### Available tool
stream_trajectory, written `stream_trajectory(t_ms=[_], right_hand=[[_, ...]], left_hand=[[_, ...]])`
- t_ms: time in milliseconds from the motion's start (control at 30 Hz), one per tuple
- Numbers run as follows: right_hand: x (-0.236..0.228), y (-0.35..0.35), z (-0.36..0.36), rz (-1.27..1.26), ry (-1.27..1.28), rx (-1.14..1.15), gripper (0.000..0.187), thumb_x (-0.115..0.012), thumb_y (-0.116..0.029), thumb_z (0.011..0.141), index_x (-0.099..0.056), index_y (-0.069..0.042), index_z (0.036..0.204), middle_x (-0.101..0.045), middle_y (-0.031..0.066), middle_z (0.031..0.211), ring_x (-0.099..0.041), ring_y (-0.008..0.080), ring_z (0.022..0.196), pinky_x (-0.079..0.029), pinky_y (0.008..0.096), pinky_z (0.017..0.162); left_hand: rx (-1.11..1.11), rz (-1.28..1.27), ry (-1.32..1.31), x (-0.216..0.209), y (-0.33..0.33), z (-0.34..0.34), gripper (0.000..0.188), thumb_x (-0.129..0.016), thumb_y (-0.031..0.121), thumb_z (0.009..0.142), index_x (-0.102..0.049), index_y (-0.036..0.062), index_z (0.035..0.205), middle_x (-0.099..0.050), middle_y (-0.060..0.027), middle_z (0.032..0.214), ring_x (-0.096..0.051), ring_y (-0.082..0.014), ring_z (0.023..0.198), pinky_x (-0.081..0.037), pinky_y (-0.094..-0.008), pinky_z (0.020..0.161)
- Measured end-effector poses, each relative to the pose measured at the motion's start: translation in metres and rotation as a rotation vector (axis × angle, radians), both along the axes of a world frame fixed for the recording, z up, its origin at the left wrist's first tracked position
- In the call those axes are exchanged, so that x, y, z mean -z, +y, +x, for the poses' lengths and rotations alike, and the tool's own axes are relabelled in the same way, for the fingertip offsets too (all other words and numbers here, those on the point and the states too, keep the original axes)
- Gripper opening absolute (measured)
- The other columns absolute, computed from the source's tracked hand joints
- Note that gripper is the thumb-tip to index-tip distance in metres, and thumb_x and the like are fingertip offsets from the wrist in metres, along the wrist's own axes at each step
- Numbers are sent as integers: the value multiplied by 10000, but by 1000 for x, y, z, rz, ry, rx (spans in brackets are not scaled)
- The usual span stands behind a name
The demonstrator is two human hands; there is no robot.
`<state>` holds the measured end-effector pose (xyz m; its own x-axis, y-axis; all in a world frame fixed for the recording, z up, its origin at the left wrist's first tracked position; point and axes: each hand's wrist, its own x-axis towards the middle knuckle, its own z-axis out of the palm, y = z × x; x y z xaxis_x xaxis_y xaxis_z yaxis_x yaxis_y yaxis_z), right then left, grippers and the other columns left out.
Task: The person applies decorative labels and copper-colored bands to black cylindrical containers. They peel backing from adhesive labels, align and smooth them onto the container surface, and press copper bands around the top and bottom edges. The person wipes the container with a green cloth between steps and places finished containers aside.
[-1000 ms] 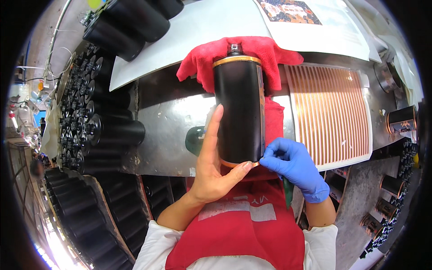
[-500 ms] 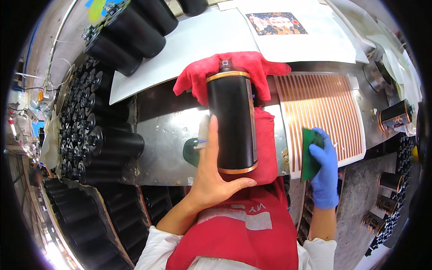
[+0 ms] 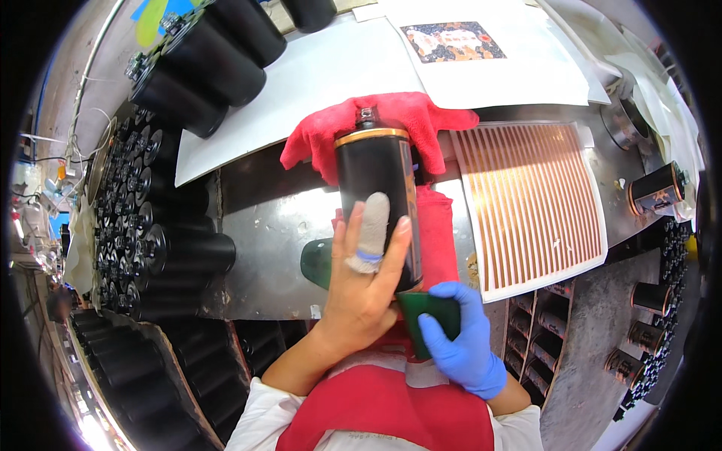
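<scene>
My left hand (image 3: 365, 282), bare with a white bandage on one finger, grips a black cylinder (image 3: 376, 195) with a copper-coloured rim and a small fitting on its far end. The cylinder lies lengthwise over a red cloth (image 3: 376, 128) on the metal bench. My right hand (image 3: 462, 342), in a blue glove, holds a green scouring pad (image 3: 429, 312) pressed against the cylinder's near end. A dark green pad (image 3: 316, 263) lies on the steel sheet (image 3: 263, 248) just left of my left hand.
Rows of black cylinders (image 3: 150, 233) are stacked on the left, and larger ones (image 3: 203, 68) at the back left. A sheet with copper stripes (image 3: 534, 203) lies to the right. White paper (image 3: 489, 60) covers the back. More cylinders (image 3: 654, 192) stand at the right.
My right hand has brought the green pad from the striped sheet at the right to the near end of the cylinder. My left hand has shifted its grip on the cylinder.
</scene>
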<state>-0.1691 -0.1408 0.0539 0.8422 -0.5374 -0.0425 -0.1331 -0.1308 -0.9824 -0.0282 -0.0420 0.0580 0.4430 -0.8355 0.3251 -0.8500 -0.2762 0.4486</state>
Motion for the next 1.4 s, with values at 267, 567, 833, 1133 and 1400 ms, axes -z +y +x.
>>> stream_trajectory(t_ms=[267, 567, 833, 1133, 1400], right_hand=[[29, -16, -2, 167, 128, 115, 366, -617, -41, 797, -477, -17, 1134, -528, 84, 1041, -517, 160, 971, -417, 284, 878], [1, 4, 4, -38, -13, -60, 410, -662, -50, 786, -475, -39, 1151, -591, 92, 1022, -592, 151, 908, -481, 270, 776], [24, -19, 0, 118, 165, 168, 363, -597, -13, 795, -461, -8, 1132, -522, 84, 1040, -520, 141, 943, -432, 270, 844], [18, -5, 3, 146, 94, 89, 368, -645, -59, 794, -489, -17, 1124, -546, 102, 1038, -549, 155, 945, -445, 272, 835], [2, 0, 5, 62, -29, 105, 358, -638, -40, 807, -488, -17, 1132, -568, 95, 1017, -564, 123, 911, -463, 258, 816]], left_hand=[[54, -242, 437, 40, 30, 12, 996, -721, 107, 754, 4, -63, 1414, -552, -221, 1181, -609, -325, 1010, -473, -342, 840], [51, -91, 162, 36, 20, 6, 1039, -773, 90, 708, -14, -115, 1388, -516, -229, 1187, -604, -294, 1003, -447, -354, 895], [41, -240, 488, 30, 30, 14, 1081, -741, 149, 743, 94, -76, 1392, -440, -276, 1285, -471, -382, 1184, -358, -398, 985], [23, -237, 76, 27, 18, 15, 840, -734, 133, 719, -253, -95, 1369, -355, -296, 1357, -332, -478, 1258, -286, -480, 1027], [-50, -211, -34, 22, 18, 6, 906, -719, 258, 744, -188, -106, 1382, -363, -325, 1328, -331, -503, 1249, -278, -544, 1013]])
